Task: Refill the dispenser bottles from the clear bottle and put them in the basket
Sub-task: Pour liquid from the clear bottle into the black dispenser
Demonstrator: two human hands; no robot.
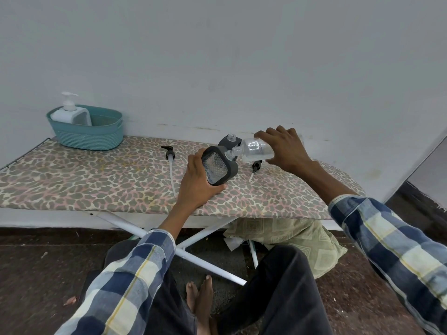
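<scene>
Surface (pixel 72 180) carrying basket (pixel 96 134), far left, white dispenser inside. Left hand (pixel 196 182) wrapped round tilted grey dispenser bottle (pixel 219 165); right hand (pixel 287 151) clasping clear bottle (pixel 257 149), neck at opening. Likely light, rigid, slippery; grip bodies mid-height.

A single wide-angle view looks from the person's head, forward and steeply down, close over a leopard-print ironing board (pixel 96 180) set against a pale wall (pixel 217 56). The person's own legs and feet fill the lower edge; straight lines bow near the borders.
</scene>
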